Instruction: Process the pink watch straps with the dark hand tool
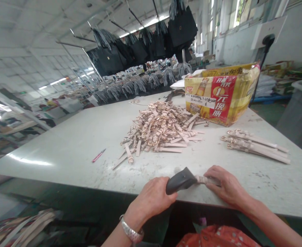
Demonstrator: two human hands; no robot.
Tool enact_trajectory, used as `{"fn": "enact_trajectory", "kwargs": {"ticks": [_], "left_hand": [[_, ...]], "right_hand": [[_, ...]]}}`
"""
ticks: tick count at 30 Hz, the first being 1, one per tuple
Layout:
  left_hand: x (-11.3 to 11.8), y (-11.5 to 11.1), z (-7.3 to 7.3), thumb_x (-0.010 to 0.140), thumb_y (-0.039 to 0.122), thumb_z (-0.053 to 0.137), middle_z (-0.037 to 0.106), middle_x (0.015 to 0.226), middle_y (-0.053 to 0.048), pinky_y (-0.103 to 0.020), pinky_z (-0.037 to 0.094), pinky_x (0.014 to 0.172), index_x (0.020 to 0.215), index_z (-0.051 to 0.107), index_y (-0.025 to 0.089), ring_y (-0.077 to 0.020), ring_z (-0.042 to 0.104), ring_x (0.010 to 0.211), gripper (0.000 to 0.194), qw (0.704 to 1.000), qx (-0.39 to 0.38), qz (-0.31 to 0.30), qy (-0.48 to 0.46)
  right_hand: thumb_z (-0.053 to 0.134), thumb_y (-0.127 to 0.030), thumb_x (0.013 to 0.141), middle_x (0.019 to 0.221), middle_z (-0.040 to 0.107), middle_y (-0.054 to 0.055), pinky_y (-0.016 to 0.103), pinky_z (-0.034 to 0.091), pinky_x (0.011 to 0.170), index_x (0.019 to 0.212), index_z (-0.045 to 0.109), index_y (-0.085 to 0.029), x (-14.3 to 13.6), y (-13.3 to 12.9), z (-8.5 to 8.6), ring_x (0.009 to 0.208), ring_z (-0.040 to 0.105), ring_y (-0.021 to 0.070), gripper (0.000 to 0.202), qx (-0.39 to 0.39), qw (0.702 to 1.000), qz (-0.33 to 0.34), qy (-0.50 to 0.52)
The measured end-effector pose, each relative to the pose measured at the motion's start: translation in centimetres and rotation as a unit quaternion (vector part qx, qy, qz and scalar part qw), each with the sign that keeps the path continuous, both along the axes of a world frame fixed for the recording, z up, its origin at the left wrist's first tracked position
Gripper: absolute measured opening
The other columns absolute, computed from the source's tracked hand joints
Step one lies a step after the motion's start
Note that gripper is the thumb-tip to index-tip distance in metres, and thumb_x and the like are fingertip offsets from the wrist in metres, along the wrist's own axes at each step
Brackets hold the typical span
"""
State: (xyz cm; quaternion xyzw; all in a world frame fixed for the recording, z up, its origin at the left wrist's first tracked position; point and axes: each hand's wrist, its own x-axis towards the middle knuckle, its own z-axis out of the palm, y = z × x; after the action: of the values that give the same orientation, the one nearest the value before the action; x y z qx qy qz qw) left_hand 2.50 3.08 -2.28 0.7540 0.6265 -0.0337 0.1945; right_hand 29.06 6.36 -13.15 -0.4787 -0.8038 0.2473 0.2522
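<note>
Near the front edge of the table, my left hand (154,195) is wrapped round a dark grey, flat-ended object (181,180). Its far end meets a short beige strap (202,179) with a buckle end that is hard to make out. My right hand (224,185) pinches that strap and presses it at the tabletop. Beyond my hands lies a large heap of beige straps with gold buckles (158,127). A neater bundle of similar straps (256,145) rests to the right, buckles toward the left.
A yellow and red cardboard box (219,96) stands behind the heap on the right of the white table (71,137). A small pink cutter (99,155) lies left. Black bags (183,27) hang beyond. A grey bin (297,106) stands at right.
</note>
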Motion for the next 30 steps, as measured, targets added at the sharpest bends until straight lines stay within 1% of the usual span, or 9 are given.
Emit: {"fn": "enact_trajectory", "kwargs": {"ticks": [3,7,13,17,21,23,25,27,30], "left_hand": [[0.0,0.0,-0.2,0.08,0.039,0.052,0.07,0.092,-0.005,-0.026,0.043,0.065,0.092,0.064,0.021,-0.0213,0.065,0.083,0.024,1.0,-0.004,0.001,0.0],[-0.1,0.0,-0.5,0.081,0.04,0.051,0.07,0.097,-0.005,-0.027,0.044,0.07,0.096,0.064,0.022,-0.022,0.064,0.088,0.026,1.0,-0.004,0.006,0.001],[-0.2,0.0,-1.0,0.081,0.038,0.052,0.07,0.099,-0.006,-0.026,0.045,0.073,0.098,0.064,0.019,-0.0225,0.063,0.095,0.028,1.0,-0.011,0.028,-0.009],[-0.3,0.1,-1.5,0.081,0.038,0.052,0.07,0.099,-0.006,-0.027,0.045,0.074,0.101,0.064,0.019,-0.023,0.063,0.096,0.03,0.998,-0.005,0.055,-0.013],[-0.8,-0.2,-2.0,0.081,0.038,0.052,0.071,0.094,-0.005,-0.027,0.045,0.072,0.098,0.064,0.019,-0.0231,0.064,0.092,0.028,0.998,0.002,0.057,-0.013],[-1.2,-0.6,-2.1,0.081,0.039,0.052,0.071,0.093,-0.005,-0.027,0.045,0.072,0.096,0.065,0.02,-0.0235,0.065,0.091,0.027,0.998,0.008,0.064,-0.009],[-1.9,-1.2,-2.3,0.082,0.041,0.052,0.071,0.094,-0.005,-0.028,0.045,0.073,0.097,0.065,0.02,-0.0238,0.065,0.093,0.029,0.997,0.014,0.081,-0.002],[-2.6,-1.9,-2.4,0.082,0.042,0.052,0.071,0.092,-0.005,-0.027,0.045,0.073,0.099,0.064,0.021,-0.0236,0.065,0.092,0.029,0.995,0.018,0.1,0.001],[-3.6,-2.9,-2.6,0.082,0.042,0.053,0.071,0.088,-0.004,-0.027,0.044,0.072,0.095,0.064,0.022,-0.0232,0.066,0.088,0.027,0.991,0.022,0.128,0.003]], "right_hand": [[0.055,-0.023,0.085,0.096,0.064,0.007,0.036,0.042,0.082,0.098,0.066,-0.023,-0.4,0.0,0.3,0.092,0.057,0.0233,0.018,0.017,0.999,0.014,-0.034],[0.053,-0.02,0.086,0.096,0.064,0.008,0.037,0.04,0.083,0.1,0.064,-0.021,-1.4,0.2,0.8,0.093,0.057,0.0243,0.018,0.026,0.997,0.008,-0.071],[0.049,-0.015,0.088,0.097,0.06,0.007,0.03,0.042,0.081,0.101,0.061,-0.02,-1.8,0.7,1.5,0.093,0.057,0.0207,0.018,0.013,0.998,0.027,-0.055],[0.051,-0.023,0.09,0.095,0.06,0.004,0.026,0.042,0.074,0.1,0.062,-0.022,-2.1,0.6,1.7,0.086,0.059,0.0183,0.015,0.022,0.997,0.022,-0.074],[0.054,-0.025,0.087,0.091,0.061,0.003,0.025,0.042,0.069,0.096,0.064,-0.023,-2.3,0.9,1.5,0.083,0.061,0.0183,0.013,0.037,0.995,0.014,-0.086],[0.053,-0.025,0.088,0.091,0.062,0.003,0.026,0.043,0.07,0.098,0.065,-0.023,-1.4,1.8,1.5,0.082,0.062,0.0183,0.015,0.045,0.996,0.003,-0.078],[0.05,-0.027,0.091,0.095,0.064,0.004,0.028,0.045,0.073,0.102,0.065,-0.023,0.9,3.2,1.5,0.084,0.063,0.0189,0.02,0.065,0.995,-0.028,-0.065],[0.05,-0.032,0.091,0.104,0.065,0.006,0.031,0.047,0.077,0.106,0.065,-0.023,4.3,5.1,1.7,0.089,0.063,0.0214,0.023,0.105,0.989,-0.087,-0.063],[0.053,-0.038,0.089,0.116,0.064,0.008,0.037,0.047,0.076,0.108,0.066,-0.024,9.6,8.1,2.3,0.093,0.063,0.0269,0.027,0.143,0.964,-0.197,-0.105]]}}
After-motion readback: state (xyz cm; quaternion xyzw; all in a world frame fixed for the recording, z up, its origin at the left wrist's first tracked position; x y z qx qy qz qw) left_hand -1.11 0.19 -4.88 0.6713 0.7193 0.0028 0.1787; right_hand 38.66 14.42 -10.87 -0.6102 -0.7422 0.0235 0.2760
